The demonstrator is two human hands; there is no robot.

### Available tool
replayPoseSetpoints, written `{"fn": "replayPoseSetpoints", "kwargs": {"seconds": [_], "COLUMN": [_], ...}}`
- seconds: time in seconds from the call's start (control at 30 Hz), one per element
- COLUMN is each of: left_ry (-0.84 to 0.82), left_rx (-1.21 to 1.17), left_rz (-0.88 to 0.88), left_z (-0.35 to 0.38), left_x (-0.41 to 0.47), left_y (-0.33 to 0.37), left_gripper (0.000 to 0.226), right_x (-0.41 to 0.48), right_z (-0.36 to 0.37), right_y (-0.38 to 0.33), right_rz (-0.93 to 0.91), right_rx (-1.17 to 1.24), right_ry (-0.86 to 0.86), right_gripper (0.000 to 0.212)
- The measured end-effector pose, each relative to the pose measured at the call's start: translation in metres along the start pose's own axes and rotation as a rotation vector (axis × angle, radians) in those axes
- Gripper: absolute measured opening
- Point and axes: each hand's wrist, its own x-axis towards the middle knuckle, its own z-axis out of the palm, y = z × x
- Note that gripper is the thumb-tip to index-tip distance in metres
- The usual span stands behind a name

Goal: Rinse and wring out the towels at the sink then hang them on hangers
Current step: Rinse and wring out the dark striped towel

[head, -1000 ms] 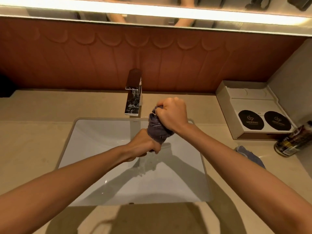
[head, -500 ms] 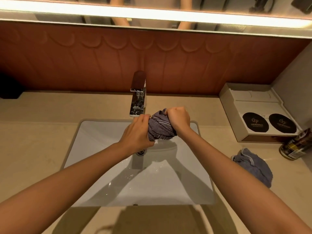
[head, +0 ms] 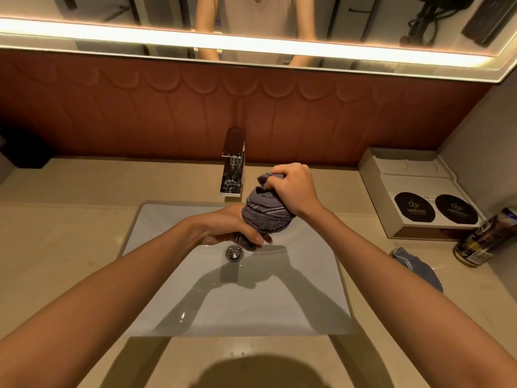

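Observation:
A grey towel (head: 265,217), twisted into a tight roll, hangs upright over the white sink (head: 156,275). My right hand (head: 293,189) grips its upper end, near the chrome tap (head: 232,163). My left hand (head: 232,228) is closed around its lower end, just above the drain (head: 234,252). No water runs from the tap. A second grey towel (head: 416,268) lies crumpled on the counter to the right of the sink, partly behind my right forearm.
A white box (head: 414,191) with two black round lids stands at the back right. A dark can (head: 484,242) sits beside it against the wall. The beige counter (head: 70,219) surrounds the sink. A lit mirror (head: 251,23) runs above the brown wall panel.
The hands were side by side on the towel half a second ago. My left hand has now dropped to the lower end and my right hand has risen, twisting the towel upright.

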Motion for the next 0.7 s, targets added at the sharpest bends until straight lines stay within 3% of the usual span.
{"fn": "replayPoseSetpoints", "kwargs": {"seconds": [0.1,0.2,0.3,0.37,0.43,0.57,0.7], "left_ry": [0.122,0.411,0.715,0.840,0.901,0.962,0.930], "left_rx": [0.053,0.269,0.788,1.016,1.166,1.573,1.819], "left_rz": [-0.001,0.070,0.105,0.201,0.346,0.661,1.034], "left_z": [0.004,0.005,-0.002,-0.012,-0.018,-0.021,-0.024], "left_x": [-0.003,0.000,0.000,-0.001,-0.004,-0.003,-0.006], "left_y": [0.006,0.015,0.015,0.006,0.000,0.000,0.011], "left_gripper": [0.031,0.033,0.027,0.030,0.032,0.054,0.041], "right_x": [-0.008,-0.012,-0.013,-0.014,-0.016,-0.018,-0.028], "right_z": [0.000,-0.001,-0.004,-0.009,-0.014,-0.007,-0.001], "right_y": [0.001,0.008,0.006,0.000,-0.004,-0.016,-0.013], "right_rz": [-0.040,0.122,0.451,0.572,0.644,0.897,1.049], "right_rx": [-0.047,-0.046,0.337,0.531,0.563,0.650,1.042], "right_ry": [0.063,0.037,-0.025,0.022,0.043,-0.140,-0.270], "right_gripper": [0.022,0.022,0.039,0.048,0.053,0.065,0.046]}}
